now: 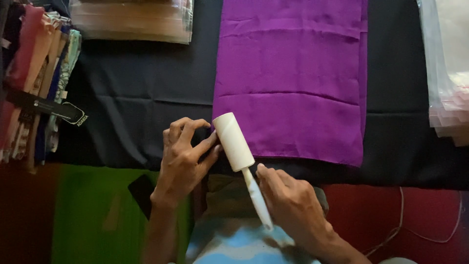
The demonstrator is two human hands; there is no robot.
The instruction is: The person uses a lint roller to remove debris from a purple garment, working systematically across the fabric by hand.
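On the table, head view: a dark cloth (146,93) covers the table (415,161), seen from above.
Lint roller: a white lint roller (233,142) lies tilted at the lower left corner of a purple fabric (293,73), its head pointing up and left, its pale handle (257,198) running down and right toward the person.
Right hand: the right hand (293,210) is closed around the handle, index finger stretched along it.
Left hand: the left hand (188,159) rests on the dark cloth just left of the roller head, fingers bent, fingertips touching the roll's side; it grips nothing fully.
Purple fabric: spread flat with fold creases, reaching to the top edge.
Left edge: a row of folded coloured cloths (34,78).
Top left: a stack of clear plastic packets (132,19).
Right edge: more clear packets (447,68).
Bottom right: a thin white cord (415,230) over a red surface.
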